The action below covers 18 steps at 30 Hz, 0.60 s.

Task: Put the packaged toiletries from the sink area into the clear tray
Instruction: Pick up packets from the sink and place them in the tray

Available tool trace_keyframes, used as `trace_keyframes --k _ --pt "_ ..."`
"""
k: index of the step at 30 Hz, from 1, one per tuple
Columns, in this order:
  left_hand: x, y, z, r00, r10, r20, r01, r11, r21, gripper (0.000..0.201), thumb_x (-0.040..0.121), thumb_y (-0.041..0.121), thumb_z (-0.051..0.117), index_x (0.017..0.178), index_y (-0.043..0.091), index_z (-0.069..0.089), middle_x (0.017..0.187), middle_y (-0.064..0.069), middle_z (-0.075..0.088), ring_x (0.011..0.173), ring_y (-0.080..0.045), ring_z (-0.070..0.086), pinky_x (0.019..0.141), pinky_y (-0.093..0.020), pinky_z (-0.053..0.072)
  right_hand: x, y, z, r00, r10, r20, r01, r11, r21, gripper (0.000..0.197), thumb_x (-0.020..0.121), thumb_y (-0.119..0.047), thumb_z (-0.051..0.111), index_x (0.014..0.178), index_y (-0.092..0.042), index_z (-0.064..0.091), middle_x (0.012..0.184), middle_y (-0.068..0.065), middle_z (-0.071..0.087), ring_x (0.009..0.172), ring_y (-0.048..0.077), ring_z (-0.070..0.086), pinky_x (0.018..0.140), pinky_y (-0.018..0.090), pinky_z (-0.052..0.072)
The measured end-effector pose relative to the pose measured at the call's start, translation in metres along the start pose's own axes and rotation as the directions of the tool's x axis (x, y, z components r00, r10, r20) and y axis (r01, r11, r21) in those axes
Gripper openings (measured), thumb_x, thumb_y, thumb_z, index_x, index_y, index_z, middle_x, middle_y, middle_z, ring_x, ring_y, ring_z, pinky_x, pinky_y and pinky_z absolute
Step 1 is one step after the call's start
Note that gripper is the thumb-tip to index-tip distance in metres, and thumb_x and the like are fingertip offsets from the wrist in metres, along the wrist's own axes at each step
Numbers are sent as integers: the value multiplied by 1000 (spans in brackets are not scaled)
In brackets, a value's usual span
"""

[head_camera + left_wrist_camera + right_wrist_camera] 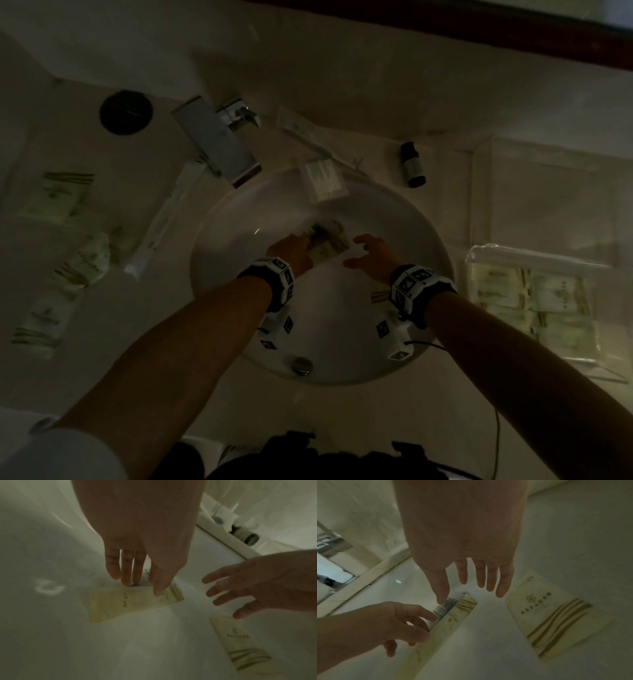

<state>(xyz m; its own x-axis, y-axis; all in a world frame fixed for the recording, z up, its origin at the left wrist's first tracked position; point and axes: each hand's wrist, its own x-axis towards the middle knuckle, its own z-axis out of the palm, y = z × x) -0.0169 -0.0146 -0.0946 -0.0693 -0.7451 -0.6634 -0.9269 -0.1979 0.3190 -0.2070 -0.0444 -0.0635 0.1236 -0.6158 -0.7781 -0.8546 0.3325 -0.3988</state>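
Now both hands are down inside the round white sink basin (404,219), dim light. Left hand (291,251) reaches with near-straight fingers (126,569) onto a pale cream packaged sachet with olive stripes (130,604) lying flat on the basin floor; fingertips touch its far edge, where a second, grey-printed packet (447,607) lies partly tucked under it. Whether the left grip has actually pinched it I cannot tell; the fingers look straight, not curled round. Right hand (371,253) hovers just beside, grip released, fingers (488,577) spread and holding nothing. Another cream sachet with a gold flower logo (556,616) lies flat in the basin near the right hand, apart from the first. Clear plastic tray (479,257) sits on the desk right of the basin, already carrying several cream packets (534,301). More cream packets (65,240) lie on the desk left of the basin. Chrome faucet (219,140), small dark bottle (412,164) and a clear-wrapped white pack (323,180) on the rim sit behind.
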Motion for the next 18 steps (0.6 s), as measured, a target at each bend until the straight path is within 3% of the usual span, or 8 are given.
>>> trace_keyframes --k 6,11,14,18 --pt "0 5 5 998 8 -57 1 987 162 41 95 28 47 130 7 44 122 -16 57 106 -33 59 80 -37 48 6 4 1 1000 20 1 -20 1000 19 67 83 -38 70 140 -22 39 142 11 38 124 31 46 103 45 44" --pt "-3 10 5 998 -6 -65 21 973 230 34 95 20 46 124 5 52 122 -15 60 111 -33 59 87 -38 48 5 7 2 1000 22 13 -23 999 26 66 82 -40 69 139 -22 40 141 10 39 125 31 45 104 45 43" --pt "-5 11 8 999 -5 -43 16 969 248 33 97 27 42 114 5 61 119 -14 62 109 -32 60 84 -34 46 4 7 2 1000 21 12 -21 1000 -4 65 84 -41 68 139 -22 40 141 10 39 125 30 45 103 42 42" --pt "-5 11 16 1000 -3 -13 6 971 238 28 95 26 48 114 8 59 117 -11 63 105 -29 62 77 -32 46 1 6 2 1000 14 17 -14 1000 -3 65 84 -40 67 140 -22 39 142 9 38 126 29 45 103 39 42"
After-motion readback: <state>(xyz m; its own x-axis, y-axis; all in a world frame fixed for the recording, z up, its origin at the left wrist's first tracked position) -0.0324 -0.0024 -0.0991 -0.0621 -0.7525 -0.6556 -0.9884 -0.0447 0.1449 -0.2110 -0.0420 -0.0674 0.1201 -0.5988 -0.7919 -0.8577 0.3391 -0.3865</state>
